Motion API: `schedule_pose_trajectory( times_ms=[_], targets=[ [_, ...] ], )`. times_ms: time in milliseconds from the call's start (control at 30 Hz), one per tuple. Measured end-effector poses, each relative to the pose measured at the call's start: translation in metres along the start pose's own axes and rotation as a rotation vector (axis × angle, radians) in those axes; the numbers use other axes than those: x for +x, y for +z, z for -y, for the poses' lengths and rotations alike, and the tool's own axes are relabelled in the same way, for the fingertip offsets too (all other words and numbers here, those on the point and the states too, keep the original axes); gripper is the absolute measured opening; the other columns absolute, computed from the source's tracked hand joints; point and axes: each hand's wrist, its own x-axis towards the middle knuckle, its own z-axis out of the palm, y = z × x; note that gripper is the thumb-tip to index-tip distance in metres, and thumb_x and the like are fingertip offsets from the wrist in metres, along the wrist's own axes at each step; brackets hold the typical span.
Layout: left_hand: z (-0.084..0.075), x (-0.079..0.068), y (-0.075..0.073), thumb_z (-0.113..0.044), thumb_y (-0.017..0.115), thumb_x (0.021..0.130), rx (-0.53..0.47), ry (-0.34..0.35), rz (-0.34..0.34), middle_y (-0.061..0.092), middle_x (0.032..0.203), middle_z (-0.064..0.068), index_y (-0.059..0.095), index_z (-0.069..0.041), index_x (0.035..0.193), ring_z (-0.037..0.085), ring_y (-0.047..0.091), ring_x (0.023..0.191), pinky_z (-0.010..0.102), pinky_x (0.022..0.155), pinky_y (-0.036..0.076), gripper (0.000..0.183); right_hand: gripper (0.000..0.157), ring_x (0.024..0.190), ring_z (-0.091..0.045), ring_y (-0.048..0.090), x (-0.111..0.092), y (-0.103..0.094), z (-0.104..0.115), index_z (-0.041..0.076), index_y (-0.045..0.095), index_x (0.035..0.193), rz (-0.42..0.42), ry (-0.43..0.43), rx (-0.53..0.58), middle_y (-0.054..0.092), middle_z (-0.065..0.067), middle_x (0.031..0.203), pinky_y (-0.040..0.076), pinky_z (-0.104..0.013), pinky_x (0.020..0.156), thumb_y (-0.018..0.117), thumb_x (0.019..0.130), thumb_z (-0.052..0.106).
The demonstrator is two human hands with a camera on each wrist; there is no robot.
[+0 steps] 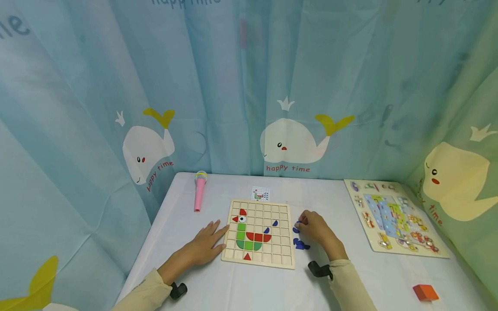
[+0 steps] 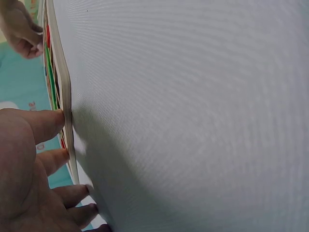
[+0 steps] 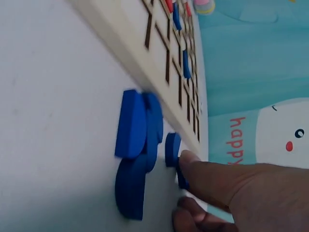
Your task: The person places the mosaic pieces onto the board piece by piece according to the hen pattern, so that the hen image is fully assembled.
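Observation:
A wooden grid board lies mid-table, with red, green and blue pieces forming a bird on it. My left hand rests beside its left edge, fingers spread; in the left wrist view the thumb and a fingertip touch the board's edge. My right hand, just off the board's right edge, pinches a blue piece between thumb and fingers, partly hidden by the thumb. Near it lie several loose blue rounded pieces. Two blue pieces sit on the grid, one a half-round. A red triangle lies in the bottom row.
A small picture card lies behind the board. A pink toy microphone is at the back left. On the right are a picture puzzle board and a red block. A whale-print curtain surrounds the table.

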Motion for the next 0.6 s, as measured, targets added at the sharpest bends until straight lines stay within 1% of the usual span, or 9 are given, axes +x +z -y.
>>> schedule_pose_trajectory(
  times_ms=[167,233,300,367,433,500,600],
  targets=[
    [0.001,0.000,0.001,-0.037,0.058,0.109,0.003,0.012,-0.008,0.027,0.172,0.020,0.040,-0.018,0.164,0.043,0.021,0.160,0.063,0.127,0.023,0.061,0.022,0.080,-0.025,0.056,-0.002,-0.002,-0.004,-0.001,0.066,0.099,-0.039,0.086,-0.042,0.062,-0.011,0.087,0.050,-0.039,0.069,0.069,0.103,0.021],
    [0.001,0.000,0.001,-0.037,0.058,0.109,0.005,0.016,-0.009,0.028,0.172,0.021,0.040,-0.018,0.164,0.044,0.021,0.160,0.063,0.127,0.023,0.061,0.023,0.078,-0.024,0.056,-0.004,-0.003,-0.004,-0.001,0.066,0.099,-0.039,0.110,-0.036,0.063,-0.011,0.085,0.049,-0.038,0.067,0.068,0.103,0.021],
    [0.002,0.000,0.001,-0.037,0.058,0.109,0.004,0.016,-0.008,0.028,0.172,0.021,0.040,-0.018,0.164,0.044,0.021,0.160,0.064,0.127,0.023,0.061,0.021,0.079,-0.025,0.057,-0.004,-0.006,-0.005,-0.001,0.065,0.103,-0.032,0.116,-0.023,0.065,-0.012,0.088,0.049,-0.038,0.067,0.068,0.103,0.020],
    [0.001,0.000,0.000,-0.036,0.058,0.109,0.005,0.015,-0.006,0.028,0.172,0.021,0.040,-0.017,0.164,0.044,0.021,0.160,0.064,0.127,0.023,0.061,0.019,0.081,-0.026,0.059,-0.004,-0.008,-0.006,0.000,0.065,0.110,-0.012,0.087,-0.010,0.067,-0.014,0.093,0.051,-0.039,0.070,0.069,0.101,0.016],
    [0.001,0.000,0.000,-0.036,0.058,0.109,0.002,0.014,-0.003,0.027,0.172,0.021,0.040,-0.017,0.164,0.044,0.021,0.160,0.064,0.127,0.023,0.061,0.019,0.082,-0.026,0.059,-0.003,-0.010,-0.007,0.000,0.063,0.114,0.008,0.038,0.002,0.067,-0.016,0.096,0.053,-0.041,0.071,0.070,0.099,0.010],
    [0.000,0.000,-0.001,-0.036,0.057,0.109,0.003,0.011,0.000,0.027,0.172,0.021,0.040,-0.017,0.164,0.044,0.021,0.160,0.064,0.127,0.023,0.061,0.020,0.083,-0.026,0.060,-0.002,-0.012,-0.009,0.001,0.064,0.116,0.027,-0.005,0.018,0.068,-0.016,0.097,0.053,-0.042,0.073,0.070,0.097,0.006],
    [0.000,0.000,-0.001,-0.036,0.057,0.109,0.003,0.007,0.003,0.027,0.172,0.020,0.040,-0.018,0.164,0.044,0.021,0.160,0.064,0.127,0.022,0.061,0.018,0.084,-0.025,0.059,-0.002,-0.012,-0.011,0.002,0.064,0.113,0.034,-0.018,0.023,0.067,-0.014,0.096,0.053,-0.042,0.074,0.071,0.096,0.005]
  ],
)
